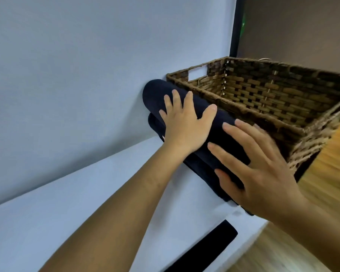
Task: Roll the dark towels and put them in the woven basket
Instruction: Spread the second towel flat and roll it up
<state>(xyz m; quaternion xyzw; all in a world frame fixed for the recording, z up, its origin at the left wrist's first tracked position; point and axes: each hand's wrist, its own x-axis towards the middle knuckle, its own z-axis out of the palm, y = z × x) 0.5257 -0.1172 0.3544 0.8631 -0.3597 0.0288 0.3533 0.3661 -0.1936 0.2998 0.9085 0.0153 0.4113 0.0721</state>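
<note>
— Left hand?
— Spread flat, palm down on rolled dark towel; right hand likewise, fingers splayed.
— Woven basket?
— Just beyond fingertips, touching roll, unfilled. Second dark towel below right wrist.

Pale blue backdrop fills the left and centre, plain and evenly lit. Landmark: dark vertical edge strip bounding the backdrop on its right side. Right of the strip, a dull brown wall with a small blurred green glow just beside the strip. Below the backdrop, a desk covered in the same pale blue. Well below the strip, at lower right, wood-grain floor, blurred.
</note>
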